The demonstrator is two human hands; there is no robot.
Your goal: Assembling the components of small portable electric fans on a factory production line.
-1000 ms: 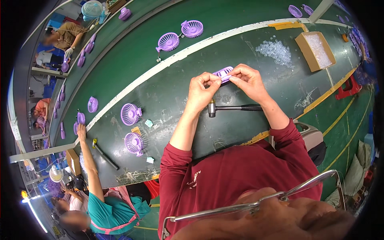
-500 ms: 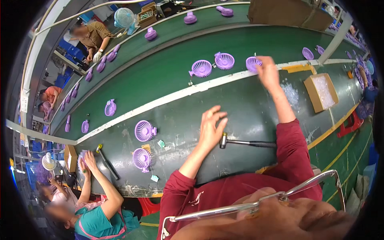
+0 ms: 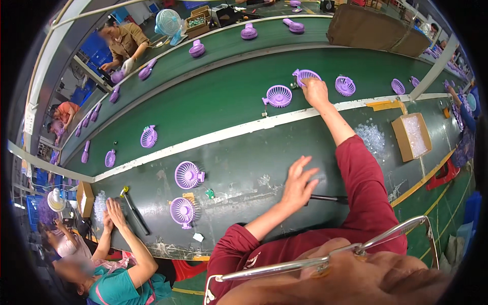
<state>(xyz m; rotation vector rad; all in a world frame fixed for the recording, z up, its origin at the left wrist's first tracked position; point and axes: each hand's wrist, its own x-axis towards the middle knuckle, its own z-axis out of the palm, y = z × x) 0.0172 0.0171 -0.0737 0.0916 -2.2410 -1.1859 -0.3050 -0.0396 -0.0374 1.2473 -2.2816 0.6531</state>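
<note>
My right hand (image 3: 315, 92) reaches over the belt, its fingers closed on the near rim of a round purple slatted fan housing (image 3: 304, 74). Similar purple housings lie on either side, one at left (image 3: 278, 95) and another at right (image 3: 345, 86). Lower down, my left hand (image 3: 300, 184) is empty, fingers spread above the workbench. Beneath it lies a hammer, its black handle (image 3: 329, 199) showing and its head hidden by the hand. Two more purple fan housings, one farther (image 3: 188, 175) and one nearer (image 3: 182, 212), rest on the bench to the left.
A carton (image 3: 404, 140) of clear small parts stands at right, beside a loose heap of them (image 3: 371, 138). A white rail (image 3: 218, 136) divides bench and green belt. At left, a co-worker's hands (image 3: 116, 213) are near another hammer (image 3: 135, 211).
My right hand has shifted left from the rightmost of three nearby housings to the middle one. My left hand has moved right, now covering the hammer head. The whole view has shifted slightly.
</note>
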